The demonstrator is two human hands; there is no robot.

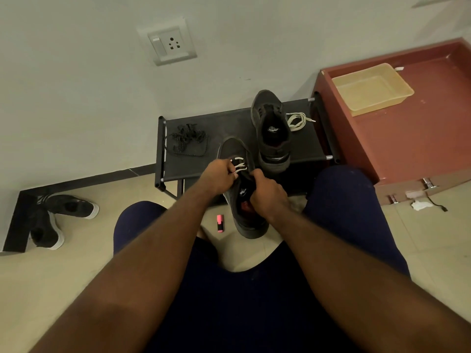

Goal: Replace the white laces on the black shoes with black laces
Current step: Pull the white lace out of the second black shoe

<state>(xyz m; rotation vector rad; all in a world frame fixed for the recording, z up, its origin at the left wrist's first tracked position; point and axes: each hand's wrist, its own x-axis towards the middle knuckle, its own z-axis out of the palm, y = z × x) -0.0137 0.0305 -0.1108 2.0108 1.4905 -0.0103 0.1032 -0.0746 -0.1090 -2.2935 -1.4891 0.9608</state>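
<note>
L hand (219,174) pinching white lace (238,165) on near shoe (233,149), R hand (267,194) gripping its collar. Black laces (188,140) far left on rack (229,123). Insole logos (274,129) unreadable.

No legible text anywhere. Far shoe (271,131) on rack (224,126): white printed mark on insole, too small to read. Near shoe (239,191): similar white mark on insole, partly hidden by right hand (267,197), unreadable

Dark navy fabric (242,301) covers both thighs and knees; forearms (153,250) bare.
</note>
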